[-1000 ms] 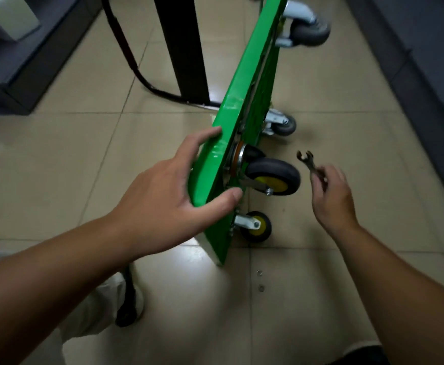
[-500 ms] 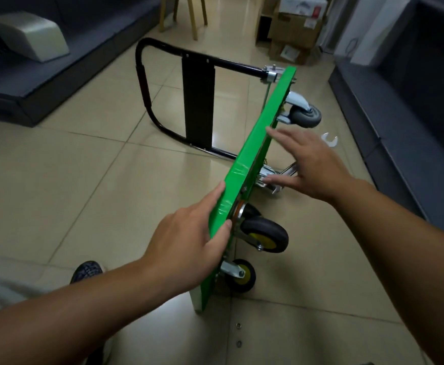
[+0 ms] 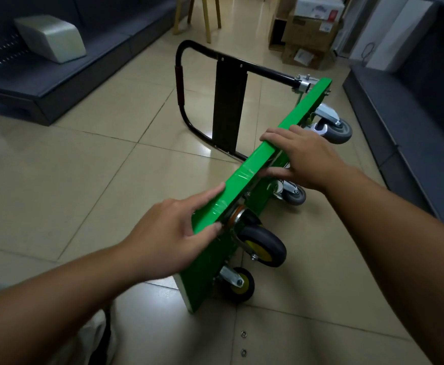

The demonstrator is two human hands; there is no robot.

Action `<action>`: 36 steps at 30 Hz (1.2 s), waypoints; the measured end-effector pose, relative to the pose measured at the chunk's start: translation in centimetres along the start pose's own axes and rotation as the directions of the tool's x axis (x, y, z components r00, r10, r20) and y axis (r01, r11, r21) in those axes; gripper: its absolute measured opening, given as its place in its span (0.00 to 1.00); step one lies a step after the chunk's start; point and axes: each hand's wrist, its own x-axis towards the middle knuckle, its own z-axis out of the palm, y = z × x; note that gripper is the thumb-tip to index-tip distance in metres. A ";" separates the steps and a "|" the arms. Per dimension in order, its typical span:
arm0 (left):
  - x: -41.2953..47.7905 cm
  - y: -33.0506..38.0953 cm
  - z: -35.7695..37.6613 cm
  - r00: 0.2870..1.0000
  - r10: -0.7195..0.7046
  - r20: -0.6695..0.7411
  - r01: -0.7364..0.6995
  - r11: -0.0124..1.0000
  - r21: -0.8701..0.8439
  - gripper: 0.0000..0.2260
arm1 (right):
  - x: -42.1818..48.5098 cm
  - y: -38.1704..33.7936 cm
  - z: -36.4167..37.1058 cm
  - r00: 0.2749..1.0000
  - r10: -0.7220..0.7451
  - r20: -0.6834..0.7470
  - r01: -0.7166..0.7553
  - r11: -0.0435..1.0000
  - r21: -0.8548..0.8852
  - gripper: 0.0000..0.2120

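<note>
Glossy beige tiled floor point(image 3: 84, 180): green flat platform trolley point(image 3: 242, 177) tipped on its long edge, its black tubular handle point(image 3: 181, 83) resting on tile, two small metal washers point(image 3: 243, 333) close by, brown cardboard boxes point(image 3: 307, 30) at back.

Left of the upended green deck point(image 3: 252, 167) the tiled floor point(image 3: 70, 180) lies open as far as the black handle loop point(image 3: 181, 83) jutting from its far end, while on the right its casters point(image 3: 264, 245) stick out and the dark platform point(image 3: 413, 127) narrows the passage.

We only catch the wrench point(image 3: 318, 129) tip past our right hand point(image 3: 307, 159), rest hidden; bottom-centre floor bits point(image 3: 243, 334) too tiny to tell.
</note>
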 end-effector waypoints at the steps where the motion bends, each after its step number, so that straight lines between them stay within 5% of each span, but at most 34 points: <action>1: 0.3 -0.7 -0.4 0.999 -0.001 0.034 0.001 1.000 -0.023 0.28 | 0.0 -0.3 -0.1 1.000 0.010 -0.006 -0.010 1.000 -0.013 0.39; 5: 1.3 -2.0 -2.2 0.989 0.001 0.150 0.020 0.990 -0.141 0.26 | -0.2 -1.2 -0.6 0.994 0.105 -0.011 -0.106 0.994 -0.037 0.37; 12: 2.6 -3.6 -5.2 0.958 0.086 0.273 -0.045 0.987 -0.152 0.24 | -2.7 -1.5 -2.4 0.985 0.096 0.145 -0.089 0.994 -0.059 0.56; 22: 4.4 -5.1 -7.3 0.941 0.142 0.307 -0.241 0.919 0.313 0.25 | -4.3 -2.2 -3.2 0.992 0.089 0.090 -0.067 0.973 -0.222 0.38; 36: 6.8 -5.6 -7.1 0.893 0.269 0.361 -0.367 0.900 0.237 0.22 | -9.5 -3.7 -4.5 0.972 0.218 0.089 -0.209 0.973 -0.096 0.34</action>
